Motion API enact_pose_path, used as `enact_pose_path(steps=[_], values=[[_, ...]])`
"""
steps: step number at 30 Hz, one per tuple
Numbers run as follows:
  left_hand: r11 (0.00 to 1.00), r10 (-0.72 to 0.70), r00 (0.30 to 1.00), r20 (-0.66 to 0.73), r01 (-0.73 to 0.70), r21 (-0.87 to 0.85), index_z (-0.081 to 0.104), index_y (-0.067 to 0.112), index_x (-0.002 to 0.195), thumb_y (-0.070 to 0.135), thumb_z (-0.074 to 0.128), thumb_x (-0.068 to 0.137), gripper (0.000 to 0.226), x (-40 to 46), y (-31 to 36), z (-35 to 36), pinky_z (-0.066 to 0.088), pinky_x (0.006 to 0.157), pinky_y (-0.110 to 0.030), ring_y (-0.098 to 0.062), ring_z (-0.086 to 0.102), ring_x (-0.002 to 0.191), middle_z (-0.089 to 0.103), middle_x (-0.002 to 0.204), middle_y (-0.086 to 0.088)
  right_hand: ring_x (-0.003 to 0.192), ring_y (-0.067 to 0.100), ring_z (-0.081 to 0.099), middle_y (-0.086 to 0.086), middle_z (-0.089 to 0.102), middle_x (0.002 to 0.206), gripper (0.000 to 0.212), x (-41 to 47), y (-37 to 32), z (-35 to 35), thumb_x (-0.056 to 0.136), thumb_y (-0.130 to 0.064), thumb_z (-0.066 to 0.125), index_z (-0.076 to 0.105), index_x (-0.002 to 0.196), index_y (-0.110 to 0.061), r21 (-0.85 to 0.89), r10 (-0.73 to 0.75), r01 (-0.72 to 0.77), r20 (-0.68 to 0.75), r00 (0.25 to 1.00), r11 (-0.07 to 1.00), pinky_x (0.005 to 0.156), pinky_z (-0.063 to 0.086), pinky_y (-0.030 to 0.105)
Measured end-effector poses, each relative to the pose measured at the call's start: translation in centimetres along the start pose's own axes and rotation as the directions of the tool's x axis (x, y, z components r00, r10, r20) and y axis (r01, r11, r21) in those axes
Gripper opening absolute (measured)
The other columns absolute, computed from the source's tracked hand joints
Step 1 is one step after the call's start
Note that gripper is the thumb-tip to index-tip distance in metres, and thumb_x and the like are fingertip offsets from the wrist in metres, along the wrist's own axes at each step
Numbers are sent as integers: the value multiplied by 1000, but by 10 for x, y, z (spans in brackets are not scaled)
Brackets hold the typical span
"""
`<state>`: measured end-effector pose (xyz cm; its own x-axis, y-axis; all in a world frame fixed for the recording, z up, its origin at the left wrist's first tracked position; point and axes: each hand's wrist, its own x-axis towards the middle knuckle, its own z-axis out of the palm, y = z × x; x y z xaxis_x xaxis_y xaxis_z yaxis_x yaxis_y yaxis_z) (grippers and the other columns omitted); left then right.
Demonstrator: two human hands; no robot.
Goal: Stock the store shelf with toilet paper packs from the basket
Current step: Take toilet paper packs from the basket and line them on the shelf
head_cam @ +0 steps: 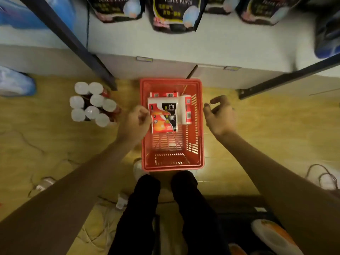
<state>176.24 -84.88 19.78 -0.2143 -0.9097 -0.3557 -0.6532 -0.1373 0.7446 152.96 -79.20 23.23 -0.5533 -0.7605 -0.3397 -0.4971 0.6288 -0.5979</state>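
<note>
Toilet paper packs (163, 115) lying in the far half of the red basket (200, 144), top pack's long axis running away from the person. Left hand (137, 119) touching that pack's left edge, fingers curled, grip unclear. Right hand (219, 115) hovering loosely spread, just right of the basket.

Bare forearms, black trousers (147, 208)
</note>
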Motion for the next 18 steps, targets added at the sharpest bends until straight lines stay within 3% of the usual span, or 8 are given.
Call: enact_pose_path(steps=[2, 5, 10, 13, 18], values=[[998, -6, 998, 61, 2, 59, 56, 16, 100, 19, 59, 94, 7, 11, -30, 31, 41, 60, -16, -3, 56, 70, 56, 79, 16, 73, 29, 70, 10, 71, 84, 23, 13, 41, 35, 94, -35, 57, 48, 108, -19, -29, 93, -92, 68, 993, 995, 69, 58, 50], [986, 21, 992, 123, -41, 164, 56, 18, 109, 21, 59, 91, 18, 42, -70, 75, 51, 69, -31, -16, 61, 82, 63, 95, 4, 87, 34, 70, 13, 70, 103, 28, 34, 94, 94, 91, -35, 60, 45, 108, -18, 21, 265, -269, 121, 957, 963, 77, 58, 52], [892, 113, 976, 185, -182, 414, 50, 16, 131, 21, 60, 90, 43, 117, -116, 145, 48, 90, -39, -25, 53, 121, 52, 136, -4, 90, 30, 69, 8, 69, 109, 39, 64, 171, 205, 86, -35, 68, 52, 117, -17, 191, 534, -576, 232, 813, 795, 81, 60, 48], [848, 161, 965, 205, -242, 472, 47, 15, 136, 19, 64, 86, 53, 158, -139, 180, 42, 102, -41, -28, 45, 130, 49, 140, -7, 94, 33, 68, 10, 67, 108, 42, 78, 209, 263, 84, -34, 68, 52, 119, -16, 265, 623, -688, 294, 725, 676, 85, 59, 49], [717, 207, 933, 294, -349, 603, 41, 14, 141, 34, 74, 80, 72, 201, -180, 222, 36, 106, -45, -30, 43, 131, 45, 142, -8, 103, 35, 65, 15, 65, 117, 82, 94, 262, 336, 56, -48, 75, 48, 126, -14, 401, 700, -794, 388, 600, 457, 90, 56, 49]])
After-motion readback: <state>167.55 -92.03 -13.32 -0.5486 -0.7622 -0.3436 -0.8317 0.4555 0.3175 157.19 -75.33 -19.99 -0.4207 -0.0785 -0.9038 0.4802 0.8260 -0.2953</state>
